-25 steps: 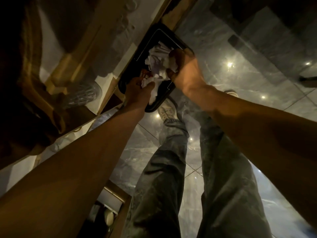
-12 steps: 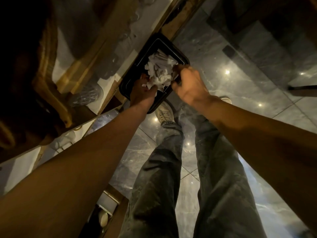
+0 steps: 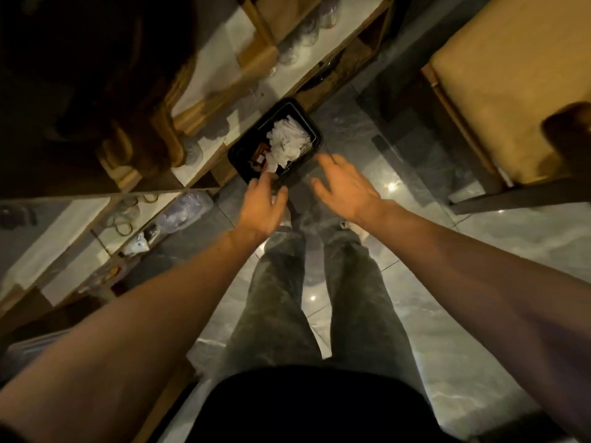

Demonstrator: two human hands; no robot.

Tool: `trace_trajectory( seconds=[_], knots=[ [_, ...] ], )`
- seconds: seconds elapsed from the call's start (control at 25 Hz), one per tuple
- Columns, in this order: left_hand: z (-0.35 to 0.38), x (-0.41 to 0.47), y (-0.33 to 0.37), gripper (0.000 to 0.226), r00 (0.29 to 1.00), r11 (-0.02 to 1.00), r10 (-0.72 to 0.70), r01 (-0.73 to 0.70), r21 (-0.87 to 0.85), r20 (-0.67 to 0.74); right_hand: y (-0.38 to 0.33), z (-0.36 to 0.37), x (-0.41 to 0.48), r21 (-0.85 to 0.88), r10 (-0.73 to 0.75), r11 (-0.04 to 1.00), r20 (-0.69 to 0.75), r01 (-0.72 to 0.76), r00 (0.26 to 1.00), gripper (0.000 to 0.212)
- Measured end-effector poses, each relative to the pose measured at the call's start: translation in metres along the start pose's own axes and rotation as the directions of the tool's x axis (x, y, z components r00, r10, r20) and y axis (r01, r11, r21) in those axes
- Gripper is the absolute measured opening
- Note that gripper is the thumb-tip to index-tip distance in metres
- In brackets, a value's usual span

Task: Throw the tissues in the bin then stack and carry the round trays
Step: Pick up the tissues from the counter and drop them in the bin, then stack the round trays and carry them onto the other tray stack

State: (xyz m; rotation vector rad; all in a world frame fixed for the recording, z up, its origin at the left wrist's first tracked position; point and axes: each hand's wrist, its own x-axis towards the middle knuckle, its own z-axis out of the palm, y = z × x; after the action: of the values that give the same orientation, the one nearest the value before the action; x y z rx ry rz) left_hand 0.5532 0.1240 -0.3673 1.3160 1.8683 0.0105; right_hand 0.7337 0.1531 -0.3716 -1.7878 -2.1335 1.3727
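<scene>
- you are standing over a black rectangular plastic bin [image 3: 238, 154] that is sitting on the glossy grey marble floor [image 3: 431, 330], pushed up against the low wooden shelving unit with white shelf boards [image 3: 204, 91].
- the crumpled white paper tissues [image 3: 287, 144] are lying inside the bin, heaped toward its far side, with something small and reddish just beside them that is too dark to identify.
- your left hand [image 3: 260, 207] is hovering at the bin's near rim, fingers loosely spread and gripping nothing; whether the fingertips are touching the rim is hard to tell.
- your right hand [image 3: 343, 188] is hanging just off the bin's near right corner, palm down, fingers splayed, also empty.
- judging by this, the tissue step is looking finished, so the round trays are what you are turning to now; none is showing in this view.
- while you are pulling away, be checking that no scrap is clinging to your fingers or hanging over the rim.
- be lifting both hands straight up and clear, so that you are not nudging the light bin along the slick floor.
- be minding the tan padded chair seat [image 3: 511, 84] standing on your right as you are turning.
</scene>
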Motion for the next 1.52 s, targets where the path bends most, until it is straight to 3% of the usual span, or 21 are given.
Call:
trace_trajectory(
  seconds=[0.24,0.4,0.6,0.84,1.24,1.52],
  knots=[
    [-0.039,-0.125,0.02,0.048,0.989,0.991,0.127,-0.123,0.055,-0.079,-0.06,-0.049,-0.097,-0.183,-0.132,0.974,0.028,0.135,0.991,0.05],
    [-0.067,-0.188,0.013,0.049,0.954,0.975,0.218,-0.204,0.087,-0.204,-0.109,-0.051,-0.147,-0.356,-0.277,0.898,0.001,0.259,0.961,0.05],
    [-0.104,-0.271,-0.013,0.051,0.869,0.951,0.31,-0.279,0.136,-0.386,-0.183,-0.037,-0.204,-0.479,-0.441,0.8,-0.061,0.361,0.896,0.052],
    [-0.171,-0.338,-0.044,0.058,0.744,0.949,0.312,-0.274,0.155,-0.591,-0.272,-0.043,-0.232,-0.554,-0.557,0.725,-0.121,0.41,0.822,0.055],
    [-0.29,-0.308,-0.039,0.063,0.631,0.979,0.195,-0.173,0.109,-0.751,-0.38,-0.098,-0.174,-0.572,-0.645,0.692,-0.217,0.44,0.733,0.062],
    [-0.341,-0.218,-0.036,0.064,0.706,1.0,-0.001,-0.015,-0.016,-0.708,-0.39,-0.144,-0.053,-0.532,-0.609,0.724,-0.196,0.439,0.768,0.064]
  ],
)
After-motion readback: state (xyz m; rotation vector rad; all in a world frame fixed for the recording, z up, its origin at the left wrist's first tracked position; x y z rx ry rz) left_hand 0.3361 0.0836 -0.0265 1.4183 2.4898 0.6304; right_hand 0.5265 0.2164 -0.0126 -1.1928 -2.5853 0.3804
